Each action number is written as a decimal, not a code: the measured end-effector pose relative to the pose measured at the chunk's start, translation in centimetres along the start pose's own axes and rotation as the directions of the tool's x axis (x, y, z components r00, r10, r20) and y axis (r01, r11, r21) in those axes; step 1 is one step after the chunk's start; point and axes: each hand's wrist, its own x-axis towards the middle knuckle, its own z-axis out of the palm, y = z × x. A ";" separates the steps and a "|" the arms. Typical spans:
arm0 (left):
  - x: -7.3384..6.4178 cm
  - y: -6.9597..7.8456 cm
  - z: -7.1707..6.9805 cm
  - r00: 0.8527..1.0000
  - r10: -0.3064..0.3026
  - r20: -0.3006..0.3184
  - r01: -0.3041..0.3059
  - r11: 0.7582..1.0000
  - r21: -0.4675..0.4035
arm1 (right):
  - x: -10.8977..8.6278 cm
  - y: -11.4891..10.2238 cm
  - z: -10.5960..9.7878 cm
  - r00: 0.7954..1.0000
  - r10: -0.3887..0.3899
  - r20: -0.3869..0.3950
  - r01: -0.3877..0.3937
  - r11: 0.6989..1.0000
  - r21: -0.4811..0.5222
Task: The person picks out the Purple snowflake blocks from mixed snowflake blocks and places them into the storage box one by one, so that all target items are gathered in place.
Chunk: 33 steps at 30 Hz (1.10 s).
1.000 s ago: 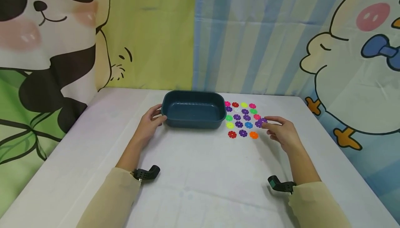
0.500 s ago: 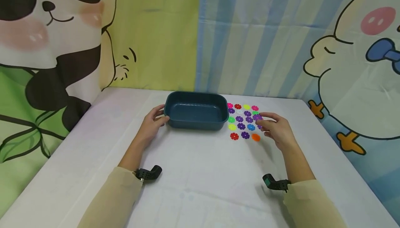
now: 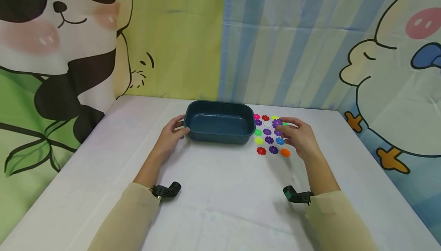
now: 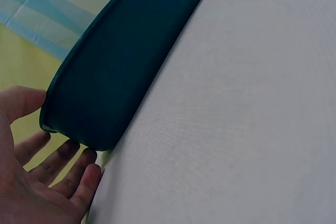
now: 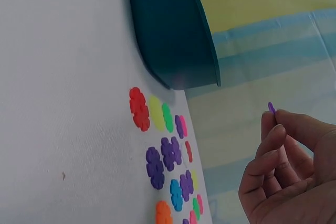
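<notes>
The dark teal plastic basin (image 3: 220,136) stands at the back middle of the table. My left hand (image 3: 169,136) holds its left end; in the left wrist view the thumb lies at the rim and the fingertips meet the end wall. My right hand (image 3: 301,136) pinches a purple flower-shaped disc (image 5: 271,107) between thumb and fingers, seen edge-on in the right wrist view. It is raised above the many-coloured flower discs lying flat in loose rows to the right of the basin, among them a red disc (image 3: 261,150) and an orange disc (image 3: 285,152).
The white-covered table (image 3: 220,189) runs back to a striped curtain (image 3: 275,44) and a yellow-green one. Printed cartoon cloths hang on both sides. Each wrist wears a black camera band (image 3: 165,190).
My right hand has moved left and a little up with the purple disc, over the rows and nearer the basin. My left hand keeps its place at the basin, while the head view has shifted slightly.
</notes>
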 end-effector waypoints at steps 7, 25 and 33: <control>0.0 -0.1 0.0 1.000 0.003 0.009 -0.003 1.000 -0.013 | 0.5 -0.6 1.1 1.000 0.006 0.000 -0.006 0.999 0.034; 0.0 0.1 0.0 1.000 -0.027 0.007 0.027 1.000 -0.008 | 1.1 -1.8 3.0 1.000 -0.018 0.013 0.016 0.989 0.146; 0.2 0.0 0.0 0.999 -0.039 0.010 0.039 0.999 -0.013 | 1.3 -2.3 4.2 0.999 -0.031 0.022 0.027 0.985 0.170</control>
